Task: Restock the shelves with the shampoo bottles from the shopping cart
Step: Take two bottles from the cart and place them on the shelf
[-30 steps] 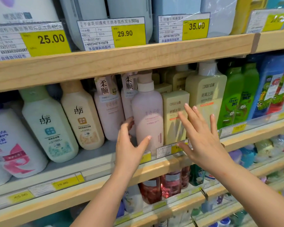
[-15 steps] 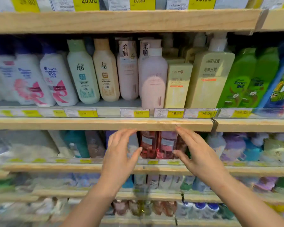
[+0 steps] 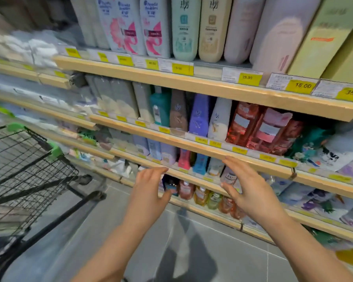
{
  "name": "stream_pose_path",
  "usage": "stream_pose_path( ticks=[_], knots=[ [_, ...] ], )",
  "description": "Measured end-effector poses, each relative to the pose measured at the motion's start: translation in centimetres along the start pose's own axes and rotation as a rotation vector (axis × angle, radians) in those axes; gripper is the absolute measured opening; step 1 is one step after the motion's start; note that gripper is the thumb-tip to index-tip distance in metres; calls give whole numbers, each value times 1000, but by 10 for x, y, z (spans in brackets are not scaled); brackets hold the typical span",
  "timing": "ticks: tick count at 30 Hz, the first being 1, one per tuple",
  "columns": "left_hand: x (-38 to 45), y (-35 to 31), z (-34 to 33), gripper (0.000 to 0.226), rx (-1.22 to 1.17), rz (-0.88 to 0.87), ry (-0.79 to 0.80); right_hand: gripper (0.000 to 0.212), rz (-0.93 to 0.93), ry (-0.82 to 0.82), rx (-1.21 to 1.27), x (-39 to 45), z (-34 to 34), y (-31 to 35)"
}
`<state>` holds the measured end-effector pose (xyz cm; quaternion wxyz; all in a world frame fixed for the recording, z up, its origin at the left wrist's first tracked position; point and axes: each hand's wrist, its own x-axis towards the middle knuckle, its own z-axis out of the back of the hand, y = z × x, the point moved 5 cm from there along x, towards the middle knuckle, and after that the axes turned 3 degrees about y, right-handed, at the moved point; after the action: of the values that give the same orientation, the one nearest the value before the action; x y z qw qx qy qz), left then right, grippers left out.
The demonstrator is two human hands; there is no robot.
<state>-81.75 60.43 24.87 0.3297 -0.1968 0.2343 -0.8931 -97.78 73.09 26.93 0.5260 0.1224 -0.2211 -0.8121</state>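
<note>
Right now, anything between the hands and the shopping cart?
Nothing visible. Both hands, left hand and right hand, are empty and open in front of the lower shelves. The shopping cart sits to the left over bare floor. Its contents can't be made out through the blurred wire basket.

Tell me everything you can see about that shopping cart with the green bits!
The black wire-mesh shopping cart stands on the grey tiled floor at the lower left, beside the wooden shelves. Its basket is a grid of thin dark metal wires, with bright green plastic caps on two corners of the rim. A dark tube frame slants down beneath it. Only part of it shows, slightly blurred, and what lies inside cannot be made out. Neither hand touches it.
</note>
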Motion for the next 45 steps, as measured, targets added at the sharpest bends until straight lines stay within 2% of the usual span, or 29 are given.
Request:
stream_pose_path(
  ticks=[6,10,15,20,29,33,40,45],
  knots=[
    [-43,85,34,49,24,201,-1,54,32,179,3,24,-73,61],
    [-82,170,79,47,24,354,-29,51,107,268,-15,42,-138,135],
    [-121,275,138,44,51,430,-7,51,183,379,-52,69,-206,239],
    [-143,357,186,42,62,535,2,50,283,397,-55,91,-253,326],
    [-160,435,243,50,-27,642,-100,49,367,533,-95,131,-306,408],
    [-158,472,266,46,-3,694,-179,48,415,601,-23,169,-339,442],
    [-139,546,290,41,31,922,-192,50,539,792,-3,254,-395,500],
    [-121,584,304,39,37,1045,-172,50,650,864,-57,307,-423,530]
  ],
)
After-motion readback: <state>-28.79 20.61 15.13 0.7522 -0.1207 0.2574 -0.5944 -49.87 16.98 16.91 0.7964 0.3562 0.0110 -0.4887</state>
